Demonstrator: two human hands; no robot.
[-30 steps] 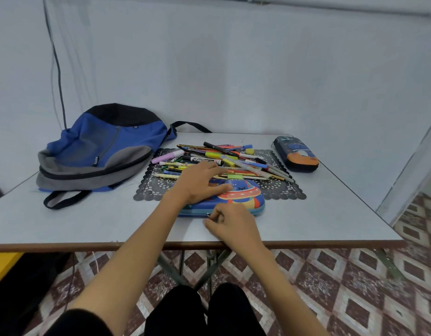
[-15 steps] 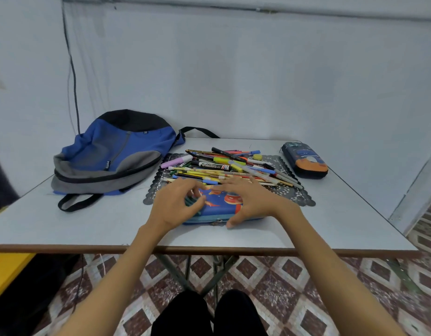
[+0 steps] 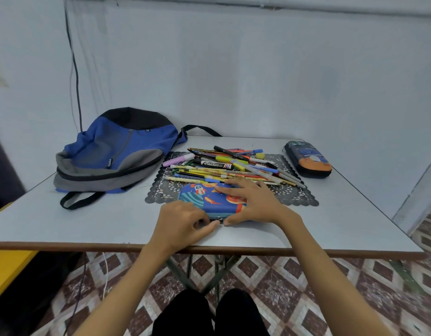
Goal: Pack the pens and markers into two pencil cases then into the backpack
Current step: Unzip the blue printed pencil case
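The left grip [image 3: 185, 224] is pinching the zipper pull [image 3: 218, 221] at the near edge of the blue pencil case [image 3: 204, 201]; the right grip [image 3: 255, 202] is pressing flat (fingers spread) on top. Pens and markers [image 3: 229, 166] are lying just behind.

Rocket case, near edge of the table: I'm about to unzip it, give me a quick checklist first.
1. Case steadied: right hand lies flat on its lid. Ok.
2. Zip pull gripped: left hand pinches it at the near edge. Ok.
3. Case open for loading: closed. Not ok.
4. Pens close by: piled on the mat right behind the case. Ok.
5. Second case open: looks zipped, far right. Not ok.
6. Backpack open: cannot tell.
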